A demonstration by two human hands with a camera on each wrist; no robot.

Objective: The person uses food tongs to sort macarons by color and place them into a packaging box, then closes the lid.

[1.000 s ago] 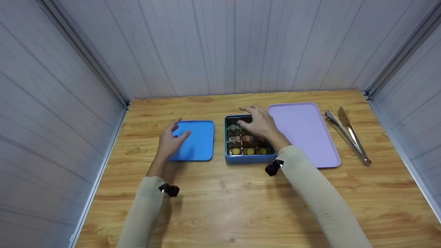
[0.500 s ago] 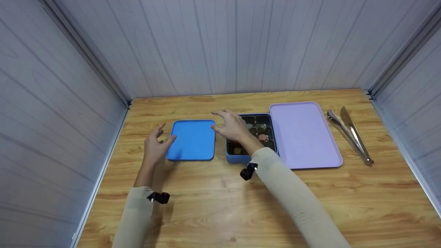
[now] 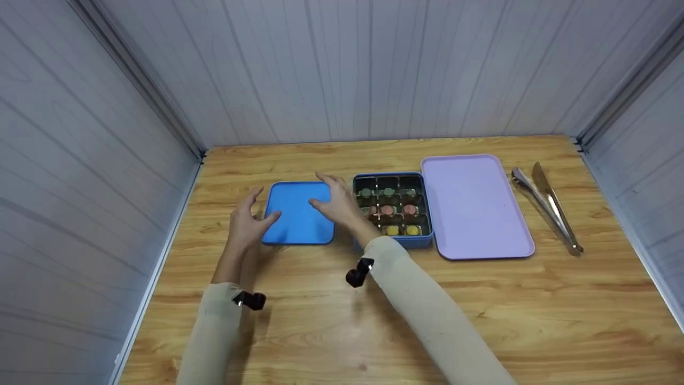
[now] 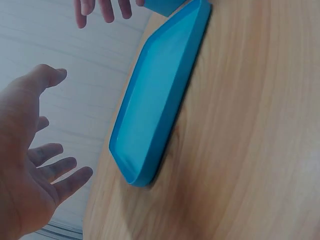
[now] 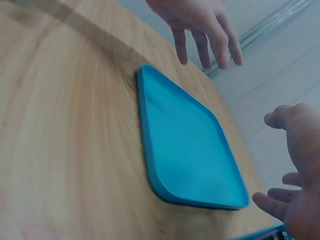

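The blue lid [image 3: 298, 213], lying flat on the counter [image 3: 342, 299] just left of the open tin [image 3: 393, 209], looks light, stiff and slick, best pinched by its two side rims, where the left hand [image 3: 245, 220] and right hand [image 3: 337, 204] hover with fingers spread, grasping nothing.

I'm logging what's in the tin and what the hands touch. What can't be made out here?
- Sweets in the blue tin: head view, too small to identify.
- Tin's left column: head view, partly hidden by the right hand.
- Whether either hand touches the blue lid: unclear; the left hand looks apart.
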